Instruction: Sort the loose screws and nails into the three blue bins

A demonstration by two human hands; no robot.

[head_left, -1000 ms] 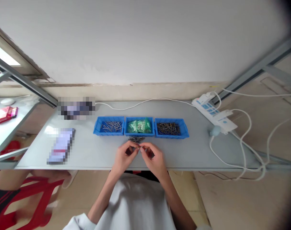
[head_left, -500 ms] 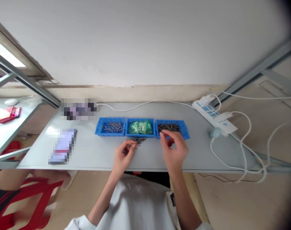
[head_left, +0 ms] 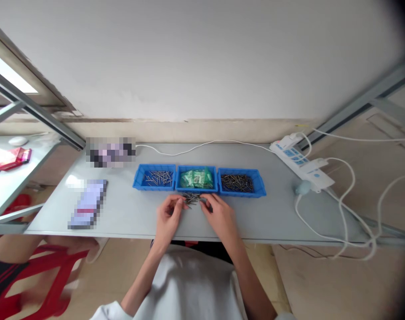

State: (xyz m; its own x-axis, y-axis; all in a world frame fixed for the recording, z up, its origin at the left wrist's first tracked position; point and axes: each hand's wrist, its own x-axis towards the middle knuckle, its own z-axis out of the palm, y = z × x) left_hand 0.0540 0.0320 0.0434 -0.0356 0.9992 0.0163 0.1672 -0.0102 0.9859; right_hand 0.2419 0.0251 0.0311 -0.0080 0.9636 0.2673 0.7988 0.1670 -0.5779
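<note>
My left hand (head_left: 169, 215) is at the left edge of a small pile of thin metal pins (head_left: 190, 198), which look like screws or nails. Its thumb and index finger are pinched together, and whatever lies between them is too small to name. At the pile's right edge, my right hand (head_left: 218, 214) has its fingertips bent and pressed close, touching or nearly touching the pins. Just behind the pile stand three blue bins: the left bin (head_left: 139, 186) has silvery pins, the middle bin (head_left: 197, 190) green-and-white packets, the right bin (head_left: 255, 194) darker, brownish pins.
A blurred-out phone-shaped object (head_left: 88, 204) lies on the grey table (head_left: 129, 220) at left, another pixelated object (head_left: 110, 152) behind it. A white power strip (head_left: 302, 164) with plugs and looping cables occupies the right. A person's leg (head_left: 15, 251) and red stool (head_left: 55, 284) are at lower left.
My right hand has moved left and toward me, from over the right bin to the pile's right edge. My left hand has stayed almost in place, still pinched.
</note>
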